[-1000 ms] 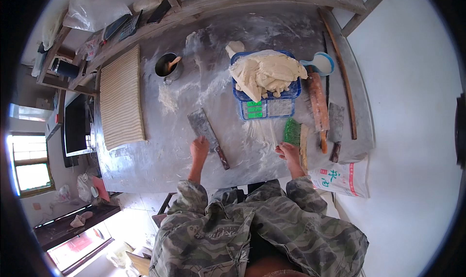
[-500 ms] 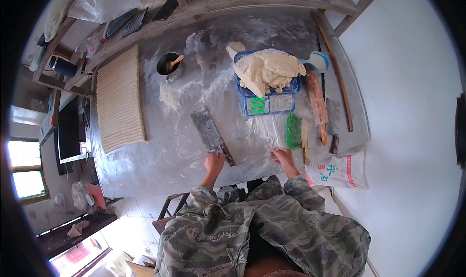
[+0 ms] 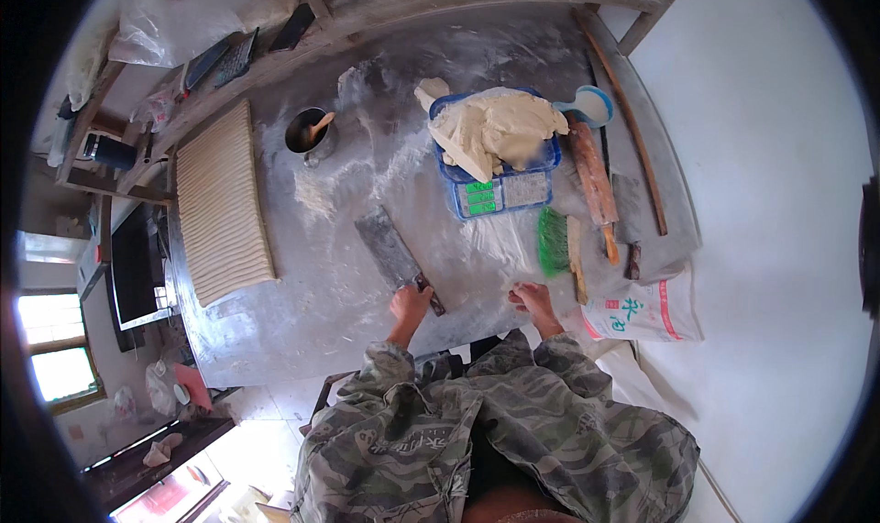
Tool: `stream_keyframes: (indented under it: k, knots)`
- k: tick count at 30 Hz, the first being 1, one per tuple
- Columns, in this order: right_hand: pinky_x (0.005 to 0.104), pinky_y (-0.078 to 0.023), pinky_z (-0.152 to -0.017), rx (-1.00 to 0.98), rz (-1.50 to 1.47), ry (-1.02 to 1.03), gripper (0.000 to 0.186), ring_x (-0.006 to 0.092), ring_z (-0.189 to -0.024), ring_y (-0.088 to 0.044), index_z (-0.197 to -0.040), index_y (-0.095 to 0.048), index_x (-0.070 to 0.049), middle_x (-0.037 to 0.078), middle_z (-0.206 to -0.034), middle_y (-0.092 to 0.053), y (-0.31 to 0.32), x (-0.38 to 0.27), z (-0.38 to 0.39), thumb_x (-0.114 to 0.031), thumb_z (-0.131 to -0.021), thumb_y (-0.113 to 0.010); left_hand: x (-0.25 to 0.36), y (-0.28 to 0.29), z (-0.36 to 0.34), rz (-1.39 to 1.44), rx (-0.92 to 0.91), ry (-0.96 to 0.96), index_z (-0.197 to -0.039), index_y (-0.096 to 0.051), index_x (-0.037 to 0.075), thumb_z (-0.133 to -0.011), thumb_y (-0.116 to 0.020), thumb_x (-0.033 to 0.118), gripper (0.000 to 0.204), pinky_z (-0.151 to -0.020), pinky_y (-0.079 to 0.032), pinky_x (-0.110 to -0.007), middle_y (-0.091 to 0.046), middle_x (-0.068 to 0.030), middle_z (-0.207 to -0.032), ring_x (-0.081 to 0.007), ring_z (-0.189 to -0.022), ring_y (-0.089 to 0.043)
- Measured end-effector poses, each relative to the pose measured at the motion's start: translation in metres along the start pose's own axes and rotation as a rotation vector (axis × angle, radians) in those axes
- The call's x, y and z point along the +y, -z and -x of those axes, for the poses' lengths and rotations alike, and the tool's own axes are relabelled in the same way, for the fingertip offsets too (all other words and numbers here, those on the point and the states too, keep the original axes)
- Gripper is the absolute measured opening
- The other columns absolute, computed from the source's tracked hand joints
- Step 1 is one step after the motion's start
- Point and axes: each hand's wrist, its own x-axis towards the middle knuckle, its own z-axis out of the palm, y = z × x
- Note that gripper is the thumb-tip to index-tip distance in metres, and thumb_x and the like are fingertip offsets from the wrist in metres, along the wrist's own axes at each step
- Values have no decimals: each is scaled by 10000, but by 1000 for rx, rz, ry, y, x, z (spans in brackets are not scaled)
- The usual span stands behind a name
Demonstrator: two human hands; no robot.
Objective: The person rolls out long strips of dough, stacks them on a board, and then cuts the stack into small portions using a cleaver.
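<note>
My left hand (image 3: 410, 305) is closed at the dark wooden handle of a cleaver (image 3: 389, 246), its fingers curled over the handle. The broad grey blade lies flat on the floured table (image 3: 302, 340), pointing away and left. My right hand (image 3: 535, 301) hovers near the front edge with thumb and fingers drawn together; anything between them is too small to make out. Beyond it stands a blue digital scale (image 3: 502, 196) with a large heap of pale dough (image 3: 500, 129) on top. A green-bristled brush (image 3: 555, 241) lies just beyond my right hand.
A ridged sheet of pale strips (image 3: 225, 207) lies at the left. A metal pot (image 3: 305, 136) holds a wooden-handled tool. Toward the right are a rolling pin (image 3: 592, 175), a white-and-blue scoop (image 3: 592, 107), a long stick (image 3: 632, 129) and a printed sack (image 3: 642, 312). A wooden shelf (image 3: 394, 28) spans the back.
The view has turned slightly. My left fingers wrap further over the cleaver handle. My right hand's fingers have curled in more; the cleaver stays about in place.
</note>
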Motion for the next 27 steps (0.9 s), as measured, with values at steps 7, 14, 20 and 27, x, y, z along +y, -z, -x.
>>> stream_keyframes:
  k: [7, 14, 20, 27]
  knots:
    - [340, -544, -683, 31, 200, 234, 251, 186, -830, -734, -1068, -710, -39, 57, -928, -742, -3, -16, -47, -212, -889, -669, -4, 5, -4, -26, 19, 28, -928, -742, 34, -808, -659, 496, 484, -795, -536, -521, -717, -233, -909, -429, -923, -689]
    - [473, -532, -884, 449, 921, 838, 387, 388, -1088, -651, -1227, -629, 6, 242, -1254, -635, -3, -46, -90, -115, -859, -620, 29, 49, -75, 133, 237, -131, -927, -721, 78, -871, -625, 388, 329, -748, -519, -544, -692, -212, -935, -431, -881, -671]
    - [520, -357, -1112, 470, 1112, 1020, 542, 444, -1393, -385, -1375, -485, 18, 242, -1512, -409, 4, -46, -127, -99, -860, -604, 130, 118, -204, 325, 427, -408, -1166, -668, 93, -831, -710, 242, 369, -854, -532, -474, -664, -162, -1140, -377, -996, -672]
    - [539, -311, -1134, 414, 1205, 909, 631, 429, -1460, -302, -1428, -432, 33, 228, -1563, -344, -19, -53, -124, -167, -854, -599, 213, 173, -336, -46, 425, -572, -1485, -448, 200, -829, -740, 202, 718, -1050, -464, -465, -393, -207, -1536, -411, -1356, -454]
